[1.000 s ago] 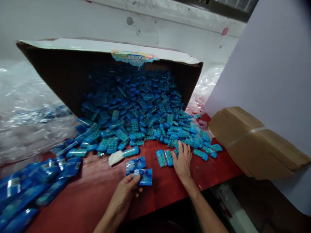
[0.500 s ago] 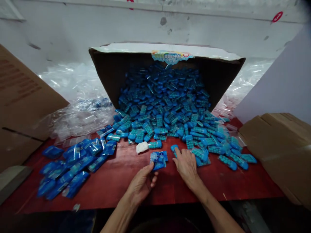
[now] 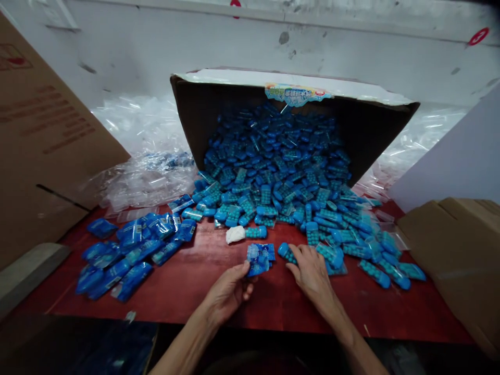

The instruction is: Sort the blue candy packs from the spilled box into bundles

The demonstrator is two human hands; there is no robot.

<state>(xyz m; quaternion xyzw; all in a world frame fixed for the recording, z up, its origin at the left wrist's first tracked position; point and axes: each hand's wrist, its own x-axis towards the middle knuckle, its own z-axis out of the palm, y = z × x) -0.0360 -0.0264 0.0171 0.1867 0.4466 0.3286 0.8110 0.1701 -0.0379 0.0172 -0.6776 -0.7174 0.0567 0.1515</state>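
Observation:
My left hand point(image 3: 230, 291) is closed, thumb on top, on a small blue printed packet point(image 3: 260, 259) just above the red table. To its right, my right hand point(image 3: 312, 271) has its thumb and fingers around the near end of a small clear bottle point(image 3: 286, 252) with a blue cap and turquoise beads. The cap points left, towards the packet. Behind the packet lie a crumpled white wad point(image 3: 235, 235) and another bead bottle point(image 3: 256, 232), touching each other.
An open carton point(image 3: 297, 77) lies on its side, spilling a heap of bead bottles point(image 3: 269, 166) onto the table point(image 3: 219, 312). Several blue packets point(image 3: 133, 278) are piled at left. Clear plastic packaging point(image 3: 144, 182) stands behind them. Brown boxes point(image 3: 47, 120) flank both sides.
The camera has turned slightly left, so the scene sits further right. My right hand has drawn the bottle a little nearer to me, and more of it shows. My left hand still holds the packet.

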